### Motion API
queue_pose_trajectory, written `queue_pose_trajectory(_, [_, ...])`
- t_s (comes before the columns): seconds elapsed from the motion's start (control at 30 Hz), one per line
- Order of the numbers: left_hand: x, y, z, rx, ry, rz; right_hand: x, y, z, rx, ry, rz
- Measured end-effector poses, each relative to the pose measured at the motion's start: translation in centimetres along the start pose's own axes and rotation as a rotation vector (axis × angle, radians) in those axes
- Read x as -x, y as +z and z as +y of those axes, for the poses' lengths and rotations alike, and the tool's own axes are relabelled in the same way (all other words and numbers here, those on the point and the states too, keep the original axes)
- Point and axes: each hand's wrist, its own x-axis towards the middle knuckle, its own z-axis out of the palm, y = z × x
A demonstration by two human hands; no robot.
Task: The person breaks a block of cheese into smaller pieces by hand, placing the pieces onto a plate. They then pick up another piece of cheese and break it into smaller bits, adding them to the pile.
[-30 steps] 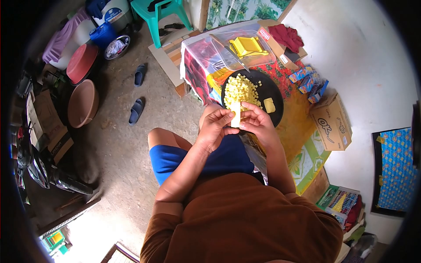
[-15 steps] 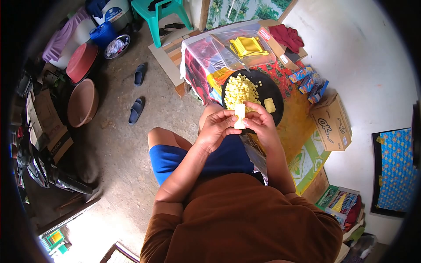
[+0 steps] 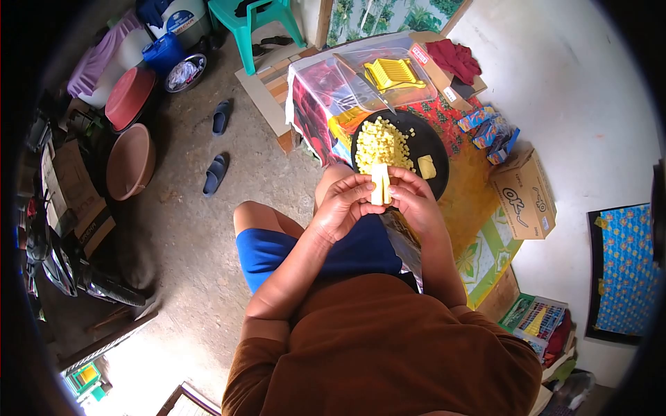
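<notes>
Bare floor is lying open on the left, with only a blue sandal [image 3: 216, 174] out there. The left hand [image 3: 342, 202] is curling closed on a pale yellow strip [image 3: 379, 184], and the right hand [image 3: 415, 201] is pinching its other side. Both are hovering at the near rim of the black plate [image 3: 436, 154], just short of the diced pieces [image 3: 379, 142]. A cardboard box [image 3: 525, 194] is crowding the right.

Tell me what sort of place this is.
Probably a home's informal food-prep corner: bare concrete floor with sandals, plastic basins, and a low cloth-covered table bearing a plate of diced yellow food.
</notes>
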Motion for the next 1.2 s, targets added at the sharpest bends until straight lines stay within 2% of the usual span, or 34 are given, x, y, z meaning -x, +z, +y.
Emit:
queue_pose_trajectory(0.13, [-0.3, -0.4, -0.5, -0.116, 0.027, 0.03, 0.1, 0.6, -0.4, -0.025, 0.066, 0.024])
queue_pose_trajectory(0.3, [-0.4, -0.3, -0.9, -0.197, 0.03, 0.021, -0.2, -0.1, 0.6, 0.061, 0.032, 0.074])
queue_pose_trajectory(0.5, [-1.3, -0.7, -1.2, -0.027, -0.107, -0.024, -0.2, -0.7, 0.4, 0.04, 0.067, 0.106])
queue_pose_trajectory(0.63, [-1.5, -0.1, -1.6, 0.106, -0.191, 0.019, 0.3, -1.3, -0.4, 0.008, 0.13, 0.171])
queue_pose_trajectory(0.73, [-1.9, 0.1, -1.8, 0.127, -0.187, 0.014, 0.4, -2.1, -0.2, 0.15, 0.109, 0.269])
queue_pose_trajectory(0.8, [-2.0, 1.3, -1.6, 0.095, -0.145, 0.041, 0.4, -2.9, 0.1, 0.304, 0.052, 0.265])
queue_pose_trajectory(0.93, [-4.7, 0.7, -2.4, -0.236, -0.189, 0.11, 0.8, -3.5, -0.1, 0.615, -0.127, 0.295])
queue_pose_trajectory(1.03, [-6.1, 1.6, -3.2, -0.356, -0.168, 0.109, 1.0, -3.7, -0.9, 0.857, -0.408, 0.275])
queue_pose_trajectory(1.2, [-7.8, 2.3, -3.9, -0.332, -0.226, 0.102, 1.1, -6.1, -0.7, 0.789, -0.354, 0.342])
